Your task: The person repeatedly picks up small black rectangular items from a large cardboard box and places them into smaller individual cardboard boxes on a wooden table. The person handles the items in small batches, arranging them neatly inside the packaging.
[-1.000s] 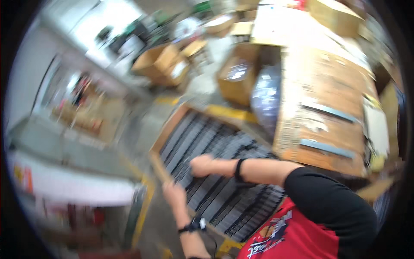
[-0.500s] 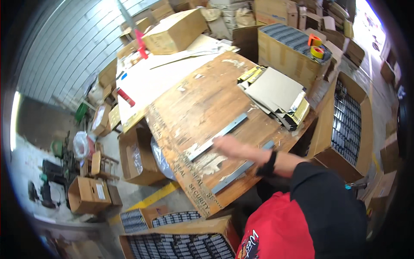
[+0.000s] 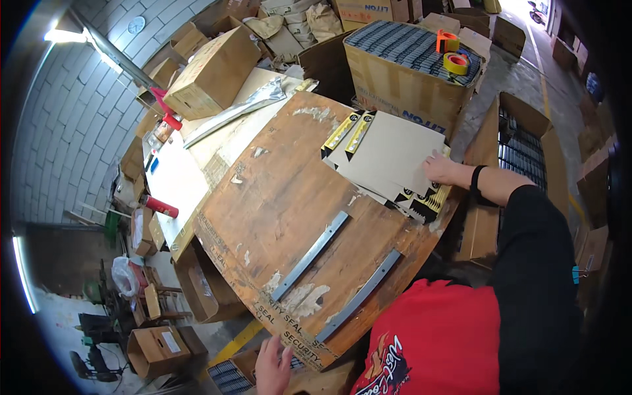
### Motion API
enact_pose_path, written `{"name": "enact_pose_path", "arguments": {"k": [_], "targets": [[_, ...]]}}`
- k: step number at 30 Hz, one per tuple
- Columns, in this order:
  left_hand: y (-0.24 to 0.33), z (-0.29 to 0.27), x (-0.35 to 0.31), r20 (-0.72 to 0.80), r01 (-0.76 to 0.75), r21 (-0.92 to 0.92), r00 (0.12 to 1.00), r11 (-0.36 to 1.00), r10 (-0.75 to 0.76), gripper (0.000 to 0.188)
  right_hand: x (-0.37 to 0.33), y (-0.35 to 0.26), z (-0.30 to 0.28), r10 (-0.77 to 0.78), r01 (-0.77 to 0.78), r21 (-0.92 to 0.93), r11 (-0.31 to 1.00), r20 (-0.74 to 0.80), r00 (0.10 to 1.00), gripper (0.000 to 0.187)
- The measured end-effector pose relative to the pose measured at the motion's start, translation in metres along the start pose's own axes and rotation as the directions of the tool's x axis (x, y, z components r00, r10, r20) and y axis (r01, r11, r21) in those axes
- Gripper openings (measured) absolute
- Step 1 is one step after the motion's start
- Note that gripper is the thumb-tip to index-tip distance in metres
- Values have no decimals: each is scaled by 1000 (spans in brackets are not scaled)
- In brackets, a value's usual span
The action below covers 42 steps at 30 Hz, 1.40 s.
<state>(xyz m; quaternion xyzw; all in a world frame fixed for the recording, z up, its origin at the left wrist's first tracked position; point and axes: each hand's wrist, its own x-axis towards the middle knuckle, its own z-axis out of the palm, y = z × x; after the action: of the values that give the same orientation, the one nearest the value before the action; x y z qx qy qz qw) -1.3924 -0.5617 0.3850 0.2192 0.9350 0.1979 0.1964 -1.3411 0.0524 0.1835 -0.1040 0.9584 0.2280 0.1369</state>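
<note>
My right hand (image 3: 442,168) is at the right edge of a stack of flat grey cardboard sleeves (image 3: 392,151) with yellow and black printed ends. Its fingers are bent over the top sleeve and closed on its edge; their undersides are hidden. Low in the picture, my left hand (image 3: 272,368) is raised beside the table's near corner, fingers apart and holding nothing. Between my hands, two grey metal strips lie roughly parallel on the worn wooden table (image 3: 263,197): one strip (image 3: 309,257) farther in, the other strip (image 3: 359,296) along the near edge.
A large carton (image 3: 395,72) full of dark packed pieces stands behind the stack, with orange and yellow tape rolls (image 3: 455,64) on top. Another open carton (image 3: 484,230) stands at the right. A red can (image 3: 161,207) lies on the white surface at left, near a closed box (image 3: 210,72).
My right hand has moved from above the metal strips to the cardboard stack. My left hand has come into view at the bottom. The view has shifted.
</note>
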Motion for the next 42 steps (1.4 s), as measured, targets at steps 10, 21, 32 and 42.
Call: {"name": "enact_pose_path", "arguments": {"k": [10, 21, 32, 42], "targets": [[28, 111, 159, 340, 319, -728, 936, 606, -84, 51, 68, -125, -113, -200, 541, 809, 230, -505, 840, 23], [28, 178, 223, 186, 115, -711, 982, 693, 28, 53, 221, -376, -96, 288, 410, 854, 321, -500, 817, 17], [30, 164, 228, 129, -87, -457, 978, 885, 163, 53, 153, -279, -42, 407, -154, 547, 823, -377, 832, 36], [21, 161, 224, 67, -193, -235, 974, 952, 215, 53, 158, -240, -58, 279, 14, 633, 774, -360, 890, 25]]}}
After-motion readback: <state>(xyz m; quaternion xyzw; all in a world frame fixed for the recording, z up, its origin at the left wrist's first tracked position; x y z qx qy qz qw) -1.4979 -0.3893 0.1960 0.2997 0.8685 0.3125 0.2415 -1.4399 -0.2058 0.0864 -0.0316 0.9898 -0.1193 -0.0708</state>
